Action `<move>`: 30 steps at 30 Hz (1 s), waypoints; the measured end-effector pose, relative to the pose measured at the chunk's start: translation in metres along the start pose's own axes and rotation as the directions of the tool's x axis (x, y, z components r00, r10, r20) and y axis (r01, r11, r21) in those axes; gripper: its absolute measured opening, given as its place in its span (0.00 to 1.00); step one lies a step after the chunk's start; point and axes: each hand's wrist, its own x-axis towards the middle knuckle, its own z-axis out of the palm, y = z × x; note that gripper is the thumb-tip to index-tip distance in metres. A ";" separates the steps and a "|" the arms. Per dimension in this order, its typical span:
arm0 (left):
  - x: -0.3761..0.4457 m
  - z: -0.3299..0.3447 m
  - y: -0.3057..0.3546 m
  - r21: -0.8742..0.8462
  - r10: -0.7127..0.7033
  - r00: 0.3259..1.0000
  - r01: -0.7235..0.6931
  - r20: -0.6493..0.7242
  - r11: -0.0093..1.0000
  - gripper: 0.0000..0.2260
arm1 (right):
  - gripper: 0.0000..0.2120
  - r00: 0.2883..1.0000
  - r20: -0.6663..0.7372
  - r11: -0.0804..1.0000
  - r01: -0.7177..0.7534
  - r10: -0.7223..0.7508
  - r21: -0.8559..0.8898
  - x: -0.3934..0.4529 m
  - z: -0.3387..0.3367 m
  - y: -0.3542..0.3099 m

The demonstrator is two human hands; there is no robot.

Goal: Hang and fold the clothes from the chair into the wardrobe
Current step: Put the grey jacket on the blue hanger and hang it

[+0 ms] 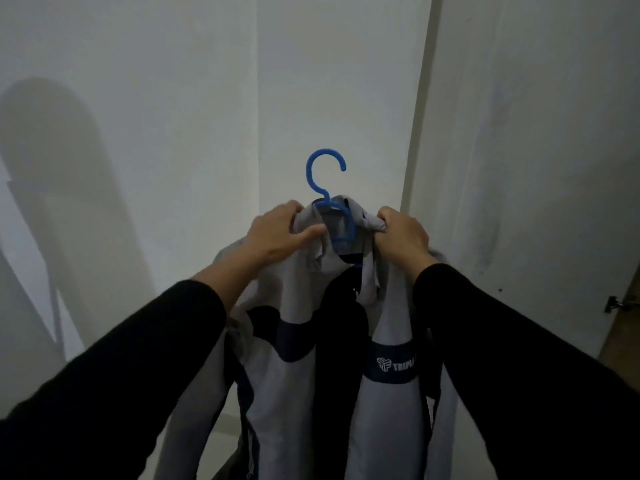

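Soft grey jacket (298, 341) on curved blue plastic hanger (327, 188), collar gripped by both hands.

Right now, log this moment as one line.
stage: fitting jacket on hanger | left hand: grips collar | right hand: grips collar | hook: free, not hung

One blue hanger (308, 169), grey jacket (277, 393) draped over it

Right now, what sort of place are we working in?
Probably a bedroom or closet corner at home: plain white walls, a grey jacket on a blue hanger held by both hands, and a hinged panel at right.
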 end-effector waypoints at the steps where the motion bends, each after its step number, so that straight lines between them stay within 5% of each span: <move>1: 0.004 -0.001 0.003 -0.019 0.010 0.995 -0.008 0.097 1.000 0.20 | 0.03 1.000 -0.001 0.999 0.019 -0.019 0.043 0.003 0.002 -0.001; 4: 0.008 -0.002 0.010 -0.068 0.019 1.000 -0.018 0.019 0.998 0.15 | 0.10 0.998 -0.068 0.983 0.023 -0.011 0.183 0.006 0.008 -0.002; 8: 0.015 0.001 0.009 -0.017 -0.015 0.994 0.013 -0.104 1.000 0.15 | 0.24 0.939 -0.343 0.997 0.006 0.023 0.083 -0.007 0.016 -0.009; 12: 0.024 -0.001 0.012 0.012 -0.018 0.990 0.020 -0.143 1.000 0.15 | 0.32 0.962 -0.256 0.991 -0.064 0.091 0.114 -0.015 0.033 -0.014; 23: 0.020 -0.011 0.012 0.196 0.079 0.987 -0.050 -0.140 0.979 0.12 | 0.14 0.917 -0.092 0.877 -0.338 0.389 0.341 -0.002 0.017 -0.010; 30: 0.016 -0.002 0.022 0.395 0.073 0.993 -0.031 -0.093 0.918 0.06 | 0.12 0.926 -0.106 0.829 -0.269 0.363 0.491 0.020 -0.021 -0.049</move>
